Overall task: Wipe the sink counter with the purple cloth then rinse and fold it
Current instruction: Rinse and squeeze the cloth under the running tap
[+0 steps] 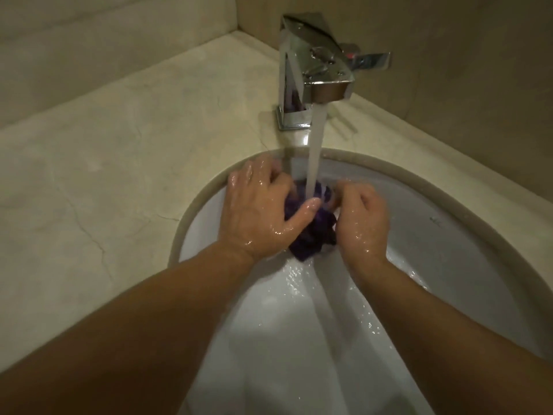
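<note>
The purple cloth (311, 235) is bunched up and soaked, held over the white sink basin (449, 259) between both hands. My left hand (257, 211) grips its left side with the thumb laid across the top. My right hand (362, 217) grips its right side with curled fingers. A stream of water (316, 151) falls from the chrome tap (314, 70) onto the top of the cloth. Both hands are wet and shiny. Most of the cloth is hidden between the palms.
The beige stone counter (119, 151) surrounds the basin and has thin cracks on the left. Tiled walls close in behind and to the right. Water runs down the basin toward the near edge.
</note>
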### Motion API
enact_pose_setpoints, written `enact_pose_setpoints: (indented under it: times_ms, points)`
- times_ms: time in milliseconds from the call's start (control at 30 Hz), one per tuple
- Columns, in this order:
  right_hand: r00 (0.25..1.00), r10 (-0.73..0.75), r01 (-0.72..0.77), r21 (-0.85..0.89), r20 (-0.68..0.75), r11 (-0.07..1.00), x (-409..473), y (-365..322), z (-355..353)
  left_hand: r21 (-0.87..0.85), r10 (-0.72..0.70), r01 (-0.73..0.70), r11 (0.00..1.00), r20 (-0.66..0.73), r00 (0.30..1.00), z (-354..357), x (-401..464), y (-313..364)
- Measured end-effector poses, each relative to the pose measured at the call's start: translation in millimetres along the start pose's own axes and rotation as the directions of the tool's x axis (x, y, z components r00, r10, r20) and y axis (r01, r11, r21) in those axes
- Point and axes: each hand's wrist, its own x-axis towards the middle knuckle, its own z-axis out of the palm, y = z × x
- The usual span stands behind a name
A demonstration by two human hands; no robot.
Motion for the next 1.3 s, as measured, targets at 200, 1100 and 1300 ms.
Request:
enact_pose_setpoints:
  times_ms: [200, 1100, 1300]
  points:
    - [0.986, 0.042, -0.005, -0.228, 0.159, 0.974, -29, 51, 10, -0.201, -0.167, 0.170, 0.965, 0.033, 0.985, 46, -28, 12]
    - [0.968, -0.108, 0.205, -0.470, 0.225, 0.858, 15, 61, 18, 0.108, -0.286, 0.274, 0.956, 0.119, 0.951, 80, -4, 21]
    - [0.993, 0.092, -0.068, -0.285, 0.070, 0.956, 15, 47, 11, -0.354, -0.445, 0.485, 0.800, 0.193, 0.874, 60, -6, 29]
